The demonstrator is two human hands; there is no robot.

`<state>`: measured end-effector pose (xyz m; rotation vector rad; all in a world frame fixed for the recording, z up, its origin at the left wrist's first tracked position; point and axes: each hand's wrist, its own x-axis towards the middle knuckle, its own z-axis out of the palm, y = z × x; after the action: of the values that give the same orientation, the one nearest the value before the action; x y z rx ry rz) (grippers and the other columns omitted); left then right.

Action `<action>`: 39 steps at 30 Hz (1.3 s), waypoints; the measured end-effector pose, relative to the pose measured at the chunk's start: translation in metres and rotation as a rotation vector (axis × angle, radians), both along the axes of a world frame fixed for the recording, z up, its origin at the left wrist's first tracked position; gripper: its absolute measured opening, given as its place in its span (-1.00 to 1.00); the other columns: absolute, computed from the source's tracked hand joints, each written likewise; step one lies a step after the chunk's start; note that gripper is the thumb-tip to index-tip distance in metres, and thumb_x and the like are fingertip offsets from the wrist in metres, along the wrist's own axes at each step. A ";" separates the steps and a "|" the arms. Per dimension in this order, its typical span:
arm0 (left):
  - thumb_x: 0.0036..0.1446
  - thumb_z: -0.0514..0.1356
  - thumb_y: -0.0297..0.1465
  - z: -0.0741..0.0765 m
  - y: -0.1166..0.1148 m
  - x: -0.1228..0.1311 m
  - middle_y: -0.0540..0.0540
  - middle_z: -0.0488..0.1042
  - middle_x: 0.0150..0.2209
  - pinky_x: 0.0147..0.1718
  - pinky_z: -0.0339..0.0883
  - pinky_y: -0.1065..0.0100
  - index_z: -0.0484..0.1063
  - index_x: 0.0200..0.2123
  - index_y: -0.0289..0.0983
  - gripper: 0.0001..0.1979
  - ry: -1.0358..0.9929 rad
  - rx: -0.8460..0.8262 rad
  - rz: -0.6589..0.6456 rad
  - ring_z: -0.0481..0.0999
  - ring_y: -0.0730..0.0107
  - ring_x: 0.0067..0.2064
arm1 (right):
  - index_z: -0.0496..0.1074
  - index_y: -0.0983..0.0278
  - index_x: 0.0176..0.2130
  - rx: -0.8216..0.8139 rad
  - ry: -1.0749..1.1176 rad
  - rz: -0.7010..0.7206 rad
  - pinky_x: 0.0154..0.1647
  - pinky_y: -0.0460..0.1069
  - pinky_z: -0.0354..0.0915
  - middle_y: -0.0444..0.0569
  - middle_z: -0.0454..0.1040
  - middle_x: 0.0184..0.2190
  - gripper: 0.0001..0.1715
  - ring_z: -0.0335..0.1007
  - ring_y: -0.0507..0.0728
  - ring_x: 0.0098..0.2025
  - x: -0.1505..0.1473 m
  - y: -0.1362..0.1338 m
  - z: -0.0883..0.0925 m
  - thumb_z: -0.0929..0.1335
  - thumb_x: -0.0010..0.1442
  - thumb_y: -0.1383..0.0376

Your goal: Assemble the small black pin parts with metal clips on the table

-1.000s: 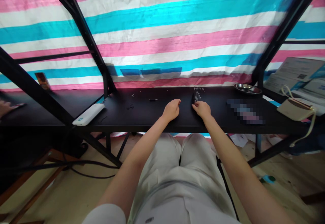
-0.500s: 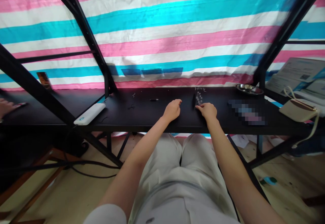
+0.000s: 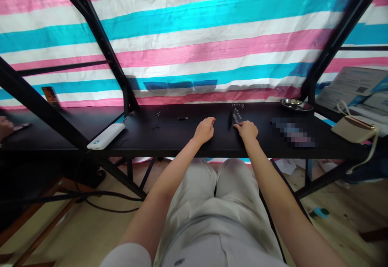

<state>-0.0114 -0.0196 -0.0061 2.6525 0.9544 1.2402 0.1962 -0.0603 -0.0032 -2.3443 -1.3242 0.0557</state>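
My right hand (image 3: 249, 130) is closed in a pinch at the near end of a small strip with a row of clear, rounded knobs (image 3: 237, 116). The strip stands out from my fingertips toward the back of the black table (image 3: 145, 148), beside a dark patch that may be its shadow or backing. Left of it, my left hand (image 3: 205, 130) rests over the tabletop with fingers curled in; whatever they may hold is hidden. Behind the strip lies a row of tiny white pieces (image 3: 238, 105). A short black stick-like piece (image 3: 183, 118) lies left of my left hand.
A white power bank-like box (image 3: 106, 136) lies by the left frame post. Thin dark scraps (image 3: 155, 127) are near it. At the right are a shiny metal dish (image 3: 296, 104), a blurred-out flat item (image 3: 294, 133) and a beige pouch (image 3: 354, 129). Another person's hand (image 3: 5, 127) shows far left.
The knobbed strip has turned slightly in my right hand, its clear knobs now showing more apart from the dark patch. My left hand has barely moved; the whole view has shifted a little.
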 end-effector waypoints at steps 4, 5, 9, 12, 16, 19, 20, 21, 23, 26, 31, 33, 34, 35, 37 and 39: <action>0.06 -0.03 -0.60 0.000 0.000 -0.001 -0.15 0.43 -0.24 -0.13 0.32 0.28 0.29 -0.12 -0.31 -0.69 -0.010 0.009 0.010 0.41 0.32 -0.19 | 0.55 0.21 -0.17 0.003 0.009 0.001 -0.18 0.05 0.29 0.14 0.52 -0.23 -0.58 0.44 0.25 -0.14 0.000 -0.001 0.000 0.34 0.11 0.01; 0.06 -0.03 -0.59 0.001 0.000 -0.001 -0.14 0.44 -0.24 -0.14 0.31 0.27 0.29 -0.12 -0.31 -0.70 -0.012 0.009 0.024 0.41 0.32 -0.19 | 0.54 0.21 -0.16 0.005 0.010 0.001 -0.18 0.05 0.29 0.14 0.52 -0.23 -0.57 0.44 0.25 -0.14 0.000 -0.002 -0.001 0.33 0.11 0.00; 0.05 -0.01 -0.59 0.002 0.001 -0.003 -0.12 0.44 -0.25 -0.15 0.26 0.23 0.29 -0.14 -0.28 -0.70 -0.043 -0.019 0.132 0.40 0.30 -0.19 | 0.53 0.25 -0.13 0.037 0.025 0.010 -0.14 0.05 0.28 0.16 0.51 -0.21 -0.52 0.43 0.25 -0.12 0.000 -0.004 -0.002 0.31 0.12 -0.01; 0.02 0.02 -0.59 0.001 0.004 -0.003 -0.11 0.45 -0.24 -0.13 0.24 0.20 0.28 -0.15 -0.25 -0.70 -0.110 -0.075 0.221 0.40 0.27 -0.18 | 0.50 0.30 -0.08 0.106 0.062 0.009 -0.12 0.07 0.27 0.20 0.50 -0.18 -0.43 0.42 0.28 -0.11 -0.001 -0.006 -0.002 0.28 0.13 -0.04; -0.02 0.06 -0.59 0.004 0.018 -0.010 -0.17 0.45 -0.15 -0.10 0.21 0.08 0.28 -0.11 -0.24 -0.64 -0.112 -0.102 0.355 0.37 0.13 -0.08 | 0.48 0.36 -0.05 0.215 0.128 -0.019 -0.11 0.11 0.26 0.25 0.49 -0.17 -0.32 0.41 0.31 -0.12 -0.002 -0.008 0.001 0.22 0.14 -0.10; -0.02 0.02 -0.61 0.013 0.036 -0.028 -0.27 0.38 0.01 -0.04 0.14 -0.05 0.28 -0.03 -0.27 -0.56 0.047 -0.072 0.424 0.29 0.01 0.04 | 0.45 0.36 -0.04 0.328 0.131 -0.026 -0.11 0.09 0.24 0.20 0.47 -0.18 -0.35 0.39 0.27 -0.13 -0.003 -0.009 0.002 0.18 0.18 -0.06; -0.01 0.01 -0.62 0.015 0.043 -0.037 -0.29 0.34 0.07 0.00 0.09 -0.09 0.26 0.02 -0.28 -0.52 0.111 -0.058 0.439 0.24 -0.02 0.09 | 0.44 0.36 -0.03 0.367 0.118 -0.026 -0.11 0.08 0.24 0.18 0.47 -0.18 -0.37 0.38 0.26 -0.14 -0.003 -0.009 0.003 0.17 0.20 -0.03; 0.01 0.00 -0.62 0.018 0.050 -0.047 -0.31 0.28 0.12 0.03 0.05 -0.13 0.24 0.07 -0.29 -0.49 0.171 -0.057 0.462 0.20 -0.03 0.13 | 0.42 0.36 -0.02 0.403 0.101 -0.022 -0.13 0.07 0.24 0.17 0.46 -0.20 -0.40 0.37 0.24 -0.15 -0.004 -0.009 0.003 0.15 0.21 0.00; 0.05 0.00 -0.58 0.022 0.065 -0.068 -0.32 0.19 0.20 0.07 0.00 -0.17 0.19 0.14 -0.28 -0.47 0.276 -0.111 0.520 0.12 -0.04 0.19 | 0.40 0.36 -0.03 0.457 0.068 -0.001 -0.15 0.05 0.23 0.14 0.43 -0.22 -0.45 0.35 0.21 -0.17 -0.004 -0.009 0.003 0.13 0.23 0.07; 0.14 0.00 -0.48 0.025 0.081 -0.095 -0.25 0.25 0.17 0.07 -0.02 -0.21 0.25 0.10 -0.21 -0.57 0.442 -0.317 0.539 0.08 -0.02 0.22 | 0.39 0.34 -0.06 0.515 0.039 0.054 -0.15 0.02 0.22 0.10 0.41 -0.24 -0.53 0.33 0.18 -0.17 -0.006 -0.008 0.002 0.11 0.24 0.16; 0.14 0.05 -0.46 0.023 0.084 -0.110 -0.23 0.41 -0.03 0.02 0.06 -0.08 0.41 -0.16 -0.25 -0.78 0.526 -0.304 0.547 0.28 0.05 0.06 | 0.38 0.32 -0.11 0.574 0.008 0.088 -0.16 0.00 0.22 0.07 0.40 -0.27 -0.60 0.32 0.16 -0.18 -0.008 -0.009 0.002 0.13 0.22 0.20; 0.14 0.05 -0.48 0.021 0.079 -0.106 -0.22 0.43 -0.08 0.01 0.05 -0.05 0.40 -0.21 -0.27 -0.82 0.501 -0.231 0.529 0.31 0.09 0.02 | 0.38 0.31 -0.13 0.586 -0.004 0.088 -0.17 -0.01 0.22 0.07 0.40 -0.28 -0.62 0.32 0.16 -0.19 -0.008 -0.010 0.003 0.12 0.22 0.21; 0.14 0.05 -0.49 0.019 0.076 -0.102 -0.21 0.44 -0.11 0.01 0.04 -0.04 0.39 -0.22 -0.27 -0.84 0.482 -0.210 0.512 0.32 0.10 0.00 | 0.38 0.31 -0.14 0.597 -0.011 0.088 -0.17 -0.01 0.22 0.07 0.39 -0.28 -0.62 0.32 0.15 -0.20 -0.009 -0.011 0.003 0.12 0.22 0.21; 0.14 0.05 -0.49 0.018 0.073 -0.098 -0.19 0.45 -0.13 0.01 0.03 -0.03 0.38 -0.23 -0.26 -0.84 0.458 -0.193 0.491 0.33 0.12 -0.02 | 0.37 0.31 -0.14 0.614 -0.020 0.092 -0.17 -0.01 0.23 0.06 0.39 -0.29 -0.62 0.32 0.14 -0.21 -0.009 -0.011 0.003 0.11 0.23 0.22; 0.15 0.05 -0.48 0.014 0.067 -0.087 -0.16 0.47 -0.17 0.02 0.01 -0.02 0.36 -0.22 -0.24 -0.85 0.402 -0.158 0.445 0.35 0.15 -0.06 | 0.37 0.31 -0.15 0.658 -0.036 0.122 -0.18 -0.02 0.24 0.06 0.39 -0.31 -0.61 0.32 0.13 -0.23 -0.010 -0.013 0.003 0.10 0.24 0.22; 0.16 0.06 -0.47 0.012 0.059 -0.075 -0.14 0.49 -0.19 0.03 -0.01 0.00 0.36 -0.22 -0.23 -0.86 0.351 -0.120 0.392 0.37 0.19 -0.09 | 0.37 0.31 -0.14 0.690 -0.048 0.197 -0.19 -0.03 0.25 0.06 0.38 -0.32 -0.59 0.33 0.11 -0.26 -0.013 -0.014 0.002 0.08 0.26 0.21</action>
<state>-0.0862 0.0398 0.0054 2.7204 1.6056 0.7348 0.1835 -0.0743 -0.0011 -1.6417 -1.3229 -0.3447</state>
